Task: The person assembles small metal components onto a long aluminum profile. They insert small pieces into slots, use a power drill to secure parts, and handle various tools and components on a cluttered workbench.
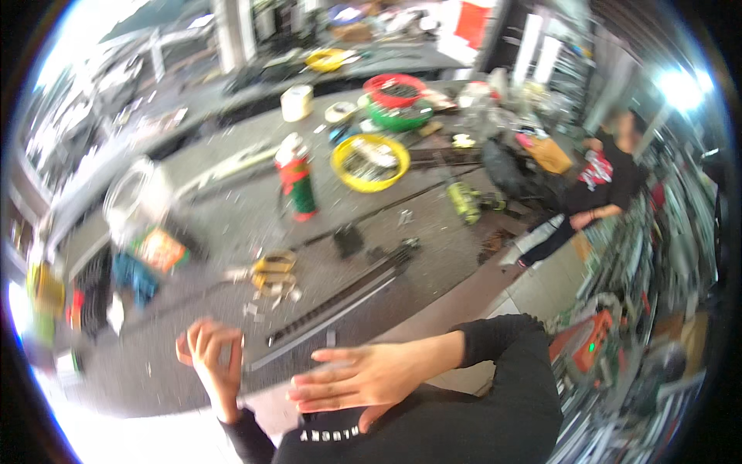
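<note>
Left hand point(210, 357) curled, perhaps pinching something small — cannot tell; right hand point(363, 377) spread flat. The long metal rail point(340, 298) lies just beyond on the tabletop point(232, 224), running near-left to far-right — left hand nearer its end.

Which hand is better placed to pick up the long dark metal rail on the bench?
Probably the left hand: it hovers, fingers curled, beside the near end of the rail. The right hand lies flat and open, crossed in front of the body, nearer the bench edge.
</note>
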Tool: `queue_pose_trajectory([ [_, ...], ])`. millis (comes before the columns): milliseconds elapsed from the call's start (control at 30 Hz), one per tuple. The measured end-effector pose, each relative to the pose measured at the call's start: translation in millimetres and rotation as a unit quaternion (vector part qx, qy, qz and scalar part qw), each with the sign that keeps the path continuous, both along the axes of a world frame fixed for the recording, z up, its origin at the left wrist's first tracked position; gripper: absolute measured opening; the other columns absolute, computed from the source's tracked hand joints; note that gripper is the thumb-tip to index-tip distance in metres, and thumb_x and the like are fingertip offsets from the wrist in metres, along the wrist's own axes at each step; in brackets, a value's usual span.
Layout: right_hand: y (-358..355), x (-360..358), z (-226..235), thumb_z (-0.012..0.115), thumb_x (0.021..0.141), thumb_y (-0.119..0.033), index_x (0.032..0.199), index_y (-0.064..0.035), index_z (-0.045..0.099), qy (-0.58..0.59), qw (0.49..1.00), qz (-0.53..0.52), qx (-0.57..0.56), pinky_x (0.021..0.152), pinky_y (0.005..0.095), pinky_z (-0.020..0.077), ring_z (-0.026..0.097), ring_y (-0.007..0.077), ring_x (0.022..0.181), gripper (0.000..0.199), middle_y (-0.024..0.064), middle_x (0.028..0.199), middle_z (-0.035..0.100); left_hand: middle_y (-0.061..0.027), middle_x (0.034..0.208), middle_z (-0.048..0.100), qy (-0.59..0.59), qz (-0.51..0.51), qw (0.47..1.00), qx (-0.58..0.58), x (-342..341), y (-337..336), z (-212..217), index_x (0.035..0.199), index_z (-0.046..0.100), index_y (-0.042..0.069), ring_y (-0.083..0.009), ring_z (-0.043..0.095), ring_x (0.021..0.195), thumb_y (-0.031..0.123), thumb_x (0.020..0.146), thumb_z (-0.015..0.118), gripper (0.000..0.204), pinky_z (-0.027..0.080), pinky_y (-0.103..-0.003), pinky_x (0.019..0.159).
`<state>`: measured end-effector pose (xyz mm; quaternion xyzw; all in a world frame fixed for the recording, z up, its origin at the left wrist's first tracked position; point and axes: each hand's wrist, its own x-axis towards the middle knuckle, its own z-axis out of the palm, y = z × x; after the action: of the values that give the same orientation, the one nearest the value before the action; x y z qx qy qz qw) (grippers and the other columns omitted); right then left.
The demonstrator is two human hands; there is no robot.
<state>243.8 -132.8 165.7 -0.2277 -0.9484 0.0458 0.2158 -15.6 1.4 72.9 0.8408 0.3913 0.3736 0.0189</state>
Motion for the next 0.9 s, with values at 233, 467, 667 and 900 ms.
queue_pose_trajectory([
  [233, -21, 32, -7, 0.043, 0.103, -0.055, 0.154, -0.0129, 0.048, -0.044, 0.997, 0.045, -0.035, 0.126, 0.0517, 0.0125, 0.037, 0.0193, 0.151, 0.066, 0.0071, 0.159, 0.048, 0.0076, 0.097, 0.07, 0.011, -0.009, 0.999, -0.034, 1, -3, 6, 0.087, 0.074, 0.02, -0.0174, 0.062, 0.115, 0.015, 0.078, 0.083, 0.014, 0.025, -0.047, 0.109],
  [467, 68, -6, -105, 0.077, 0.089, -0.015, 0.119, -0.0036, 0.068, 0.113, 0.962, -0.205, -0.139, 0.082, 0.0409, 0.0547, 0.07, 0.0262, 0.09, 0.034, 0.0111, 0.113, 0.071, 0.0085, 0.104, 0.069, -0.006, -0.047, 0.999, -0.009, 7, -1, 3, 0.09, 0.073, 0.02, -0.0173, 0.062, 0.115, 0.019, 0.078, 0.083, 0.016, 0.03, -0.047, 0.105],
  [667, 111, -30, -106, 0.072, 0.091, -0.004, 0.103, -0.0007, 0.072, 0.24, 0.902, -0.215, -0.287, 0.065, 0.0375, 0.0518, 0.068, 0.0311, 0.07, 0.013, 0.0173, 0.085, 0.07, 0.0063, 0.108, 0.068, -0.049, -0.078, 0.994, 0.053, 32, 11, -8, 0.092, 0.072, 0.021, -0.0192, 0.062, 0.112, 0.019, 0.078, 0.084, 0.018, 0.035, -0.044, 0.099],
  [900, 134, -20, -117, 0.069, 0.092, 0.001, 0.096, 0.0038, 0.076, 0.319, 0.825, -0.2, -0.421, 0.065, 0.0245, 0.0541, 0.07, 0.0089, 0.071, 0.009, 0.0064, 0.08, 0.075, 0.0032, 0.106, 0.063, 0.102, -0.071, 0.978, 0.168, 14, -10, -52, 0.1, 0.072, 0.021, -0.0166, 0.063, 0.1, 0.018, 0.077, 0.077, 0.024, 0.045, -0.038, 0.09],
])
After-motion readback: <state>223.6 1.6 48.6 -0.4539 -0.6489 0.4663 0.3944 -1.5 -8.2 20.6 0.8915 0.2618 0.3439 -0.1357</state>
